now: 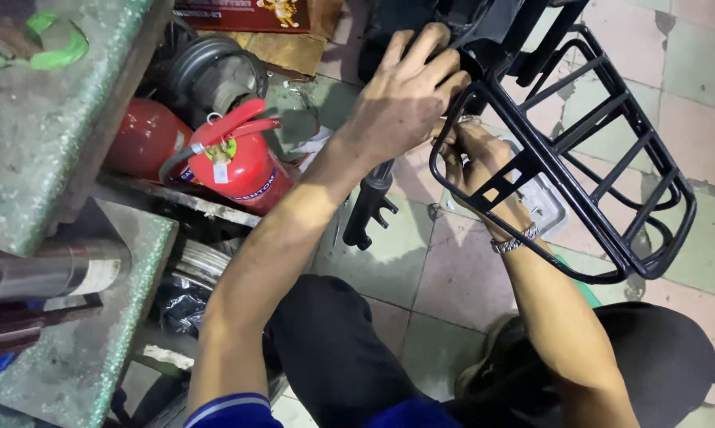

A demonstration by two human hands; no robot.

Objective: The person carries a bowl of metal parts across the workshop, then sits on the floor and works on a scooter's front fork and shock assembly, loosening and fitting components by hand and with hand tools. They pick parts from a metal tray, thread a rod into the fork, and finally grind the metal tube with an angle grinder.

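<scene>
A black metal basket rack [611, 170] made of bars hangs off a dark frame [484, 32] at the top middle. My left hand [409, 95] grips the frame where the rack joins it, fingers curled over the top. Just below, my right hand [472, 162] reaches under that joint behind a black bracket, its fingers pinched on something small and metallic that I cannot make out. A silver chain bracelet [514, 239] circles the right wrist. A black fork leg [369, 210] hangs down beneath my left forearm.
Two red fire extinguishers [242, 158] lie at the left beside a green stone bench [48, 119]. A steel tube [48, 269] rests on a lower green ledge. A white tray [548, 202] sits on the tiled floor [452, 277] under the rack.
</scene>
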